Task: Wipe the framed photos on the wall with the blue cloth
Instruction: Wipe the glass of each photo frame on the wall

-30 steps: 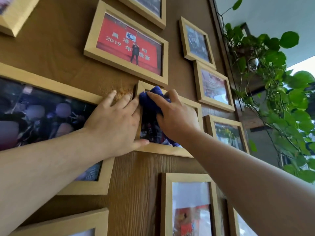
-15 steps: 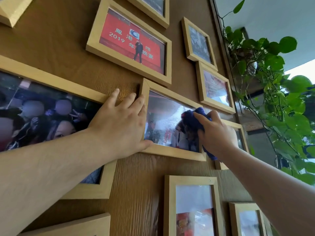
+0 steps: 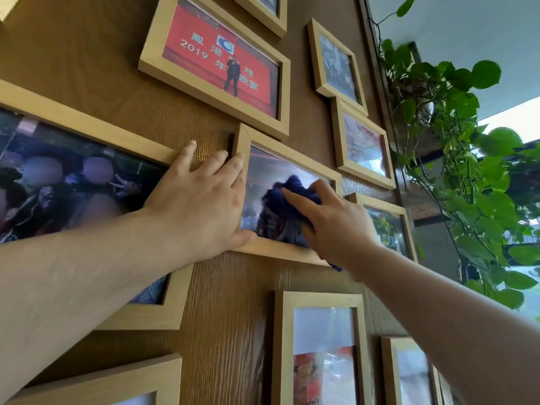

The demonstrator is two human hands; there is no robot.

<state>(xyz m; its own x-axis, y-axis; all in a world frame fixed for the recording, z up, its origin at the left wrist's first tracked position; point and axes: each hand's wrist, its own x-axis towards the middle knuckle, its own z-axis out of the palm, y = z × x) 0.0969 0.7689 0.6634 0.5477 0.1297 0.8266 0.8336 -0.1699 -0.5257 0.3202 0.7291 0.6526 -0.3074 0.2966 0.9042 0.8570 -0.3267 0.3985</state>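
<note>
While pressed to glass of middle framed photo (image 3: 287, 197), blue cloth (image 3: 285, 200) sits bunched under right hand (image 3: 333, 226), just right of left hand. Head view only. Frame's long axis runs left to right, tilting down rightward; unwiped glass lies left of cloth, toward left hand (image 3: 198, 206). Left hand flat, fingers spread, empty, bracing frame's left edge, thumb on lower rail. Right hand loosely curled, clamped on cloth. Wood-panel wall (image 3: 222, 317) behind.
</note>
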